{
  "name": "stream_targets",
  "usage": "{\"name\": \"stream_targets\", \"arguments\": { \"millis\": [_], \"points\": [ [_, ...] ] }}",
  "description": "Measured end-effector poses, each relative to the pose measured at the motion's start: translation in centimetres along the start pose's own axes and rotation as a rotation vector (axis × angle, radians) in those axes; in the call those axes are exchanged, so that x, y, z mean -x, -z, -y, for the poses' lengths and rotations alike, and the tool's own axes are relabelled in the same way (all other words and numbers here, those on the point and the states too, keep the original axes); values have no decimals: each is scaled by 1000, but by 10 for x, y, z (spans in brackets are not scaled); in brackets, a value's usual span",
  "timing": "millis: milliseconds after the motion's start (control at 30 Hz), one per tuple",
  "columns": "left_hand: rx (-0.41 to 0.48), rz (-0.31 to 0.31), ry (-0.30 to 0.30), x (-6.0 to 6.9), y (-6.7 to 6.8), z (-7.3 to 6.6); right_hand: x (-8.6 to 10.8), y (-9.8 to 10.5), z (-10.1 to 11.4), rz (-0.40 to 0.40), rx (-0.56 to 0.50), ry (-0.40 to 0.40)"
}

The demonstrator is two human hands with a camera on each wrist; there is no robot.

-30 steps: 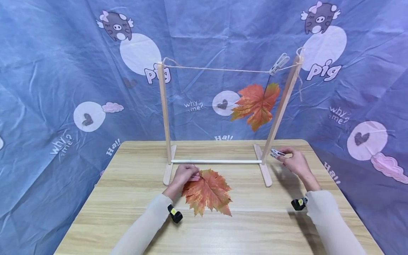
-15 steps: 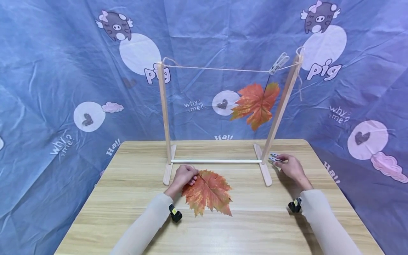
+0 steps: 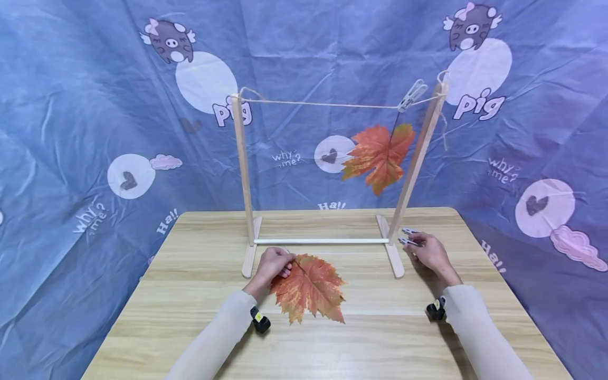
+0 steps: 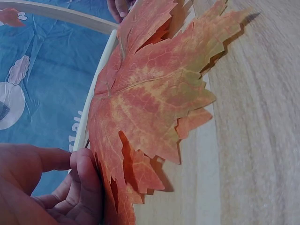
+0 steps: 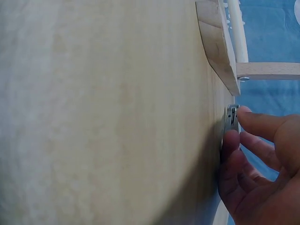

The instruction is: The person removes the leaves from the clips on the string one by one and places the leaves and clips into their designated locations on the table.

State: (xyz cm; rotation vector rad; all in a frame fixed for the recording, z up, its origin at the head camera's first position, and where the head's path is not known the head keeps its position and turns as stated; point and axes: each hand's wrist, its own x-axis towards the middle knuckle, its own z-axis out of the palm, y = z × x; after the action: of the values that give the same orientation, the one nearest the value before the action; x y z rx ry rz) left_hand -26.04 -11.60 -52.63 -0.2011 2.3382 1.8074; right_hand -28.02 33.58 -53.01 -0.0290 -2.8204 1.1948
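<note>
My left hand point(image 3: 275, 264) pinches the stem end of an orange-red maple leaf point(image 3: 311, 287), whose blade rests low over the table. In the left wrist view, thumb and fingertips meet at the leaf's edge point(image 4: 136, 98). Beside the right foot of a wooden frame, my right hand point(image 3: 431, 252) pinches a pale clothespin point(image 3: 407, 241) close to the tabletop. Two pale prongs show past the fingertips; whether they belong to one pin or two, I cannot tell. The right wrist view shows the clothespin's metal spring point(image 5: 232, 116) between thumb and fingers.
The wooden frame point(image 3: 242, 169) carries a string point(image 3: 323, 104) between its posts. A second maple leaf point(image 3: 380, 155) hangs from it by a clothespin point(image 3: 411, 96) near the right post. A white rod point(image 3: 323, 241) joins the feet. Behind the table point(image 3: 304, 348) hangs a blue printed cloth point(image 3: 294, 63).
My right hand has shifted a little left and nearer, and the pale prongs at its fingertips now stand farther apart. The left hand and its leaf stay nearly still.
</note>
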Motion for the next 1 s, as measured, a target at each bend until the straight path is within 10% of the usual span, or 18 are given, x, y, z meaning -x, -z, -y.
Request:
{"name": "stream_targets", "arguments": {
  "millis": [567, 1000],
  "points": [
    [47, -5, 12, 0, 3, -4, 3, 3, 6, -4, -71, -65],
    [93, -89, -97, 1, 11, -40, 0, 33, 36, -130, 38, 63]
  ]
}}
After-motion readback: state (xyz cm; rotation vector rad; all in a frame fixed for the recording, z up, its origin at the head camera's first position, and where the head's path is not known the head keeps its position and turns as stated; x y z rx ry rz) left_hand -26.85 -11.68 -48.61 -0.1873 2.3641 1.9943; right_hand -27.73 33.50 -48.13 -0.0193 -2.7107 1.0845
